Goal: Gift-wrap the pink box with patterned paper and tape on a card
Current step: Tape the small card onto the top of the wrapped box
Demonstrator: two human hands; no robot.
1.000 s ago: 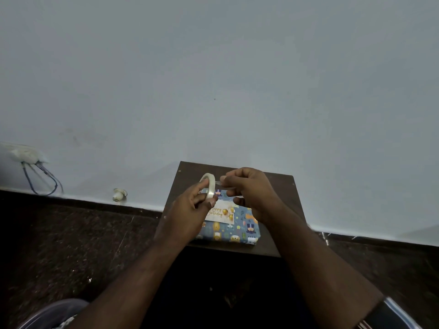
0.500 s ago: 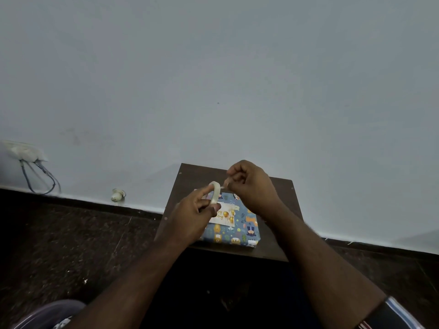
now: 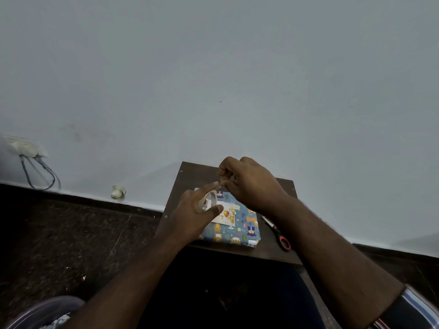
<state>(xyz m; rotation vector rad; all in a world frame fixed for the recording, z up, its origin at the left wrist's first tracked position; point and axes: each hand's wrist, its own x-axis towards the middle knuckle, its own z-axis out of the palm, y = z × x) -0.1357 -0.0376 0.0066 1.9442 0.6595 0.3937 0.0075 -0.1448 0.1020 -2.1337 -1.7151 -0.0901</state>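
Your left hand (image 3: 192, 219) grips the tape roll (image 3: 209, 201), your right hand (image 3: 247, 184) pinches its free end above the wrapped box (image 3: 235, 230) on the table (image 3: 190, 176). Careful: slack tape could fold onto itself, or the loose card (image 3: 225, 216) could shift.

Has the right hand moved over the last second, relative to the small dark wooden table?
Yes. The right hand has lifted toward the table's far edge, away from the clear tape roll.
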